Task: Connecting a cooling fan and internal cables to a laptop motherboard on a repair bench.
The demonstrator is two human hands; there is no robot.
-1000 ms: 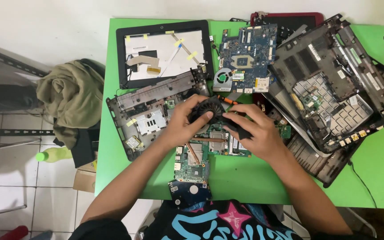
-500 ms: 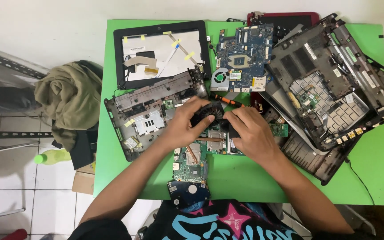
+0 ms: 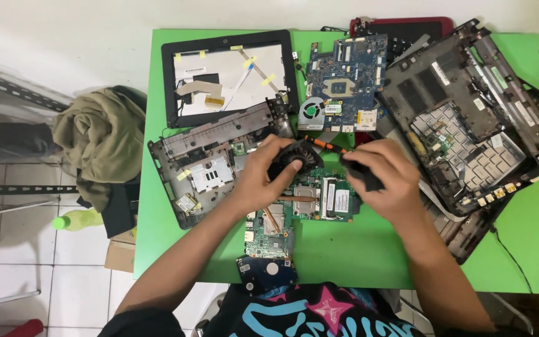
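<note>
Laptop shells (image 3: 469, 125) around fan (image 3: 296, 157)

— Any screens on the green counter (image 3: 357, 262)?

— One: a flat black-framed screen panel (image 3: 229, 78) lies at the far left of the counter, its pale back face up, with short strips of yellow tape (image 3: 268, 79) stuck across it and along the frame.

— Labels?

— A small white rectangular sticker (image 3: 342, 200) sits on the green circuit board (image 3: 319, 200) between the hands. Another white oblong label (image 3: 440, 73) is on the dark grey plastic laptop base (image 3: 469, 125) at the right. A pale square sticker (image 3: 366, 118) sits at the near right corner of the blue circuit board (image 3: 344, 81).

— Packages?

— Only a brown cardboard piece (image 3: 120, 256) on the floor beside the counter's left edge; whether it is a box, I cannot tell.
</note>
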